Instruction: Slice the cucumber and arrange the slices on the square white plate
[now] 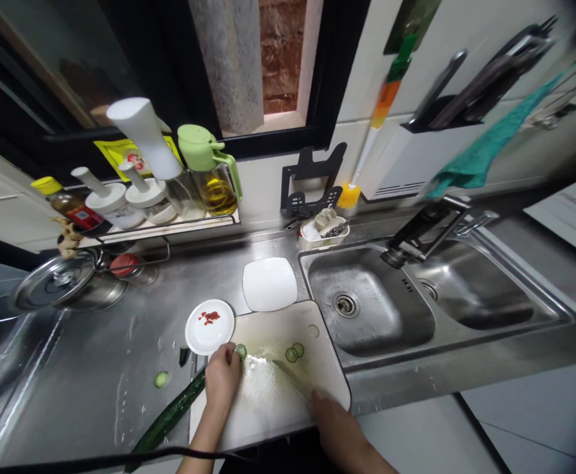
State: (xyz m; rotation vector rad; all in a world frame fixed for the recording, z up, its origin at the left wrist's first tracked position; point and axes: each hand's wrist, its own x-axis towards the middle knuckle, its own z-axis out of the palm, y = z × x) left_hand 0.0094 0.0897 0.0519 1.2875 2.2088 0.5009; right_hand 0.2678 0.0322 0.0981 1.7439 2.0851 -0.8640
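My left hand (222, 375) is closed around a long dark green cucumber (172, 411) near its cut end, at the left part of the white cutting board (262, 421). The cucumber's uncut length runs down to the lower left, past the board's edge. In my right hand (334, 421) is a knife (291, 376), its blurred blade pointing up and left over the wet board. Thin cucumber slices (295, 353) lie on the board to the right of the blade. A further slice (313, 331) rests near the board's upper right corner.
Beyond the board stand a square white plate (270, 284) and a round plate (218, 342) with red chopped bits. Cucumber end pieces (161, 379) lie on the steel counter (95, 368). A double sink (366, 303) is at the right; a pot (70, 283) stands at the left.
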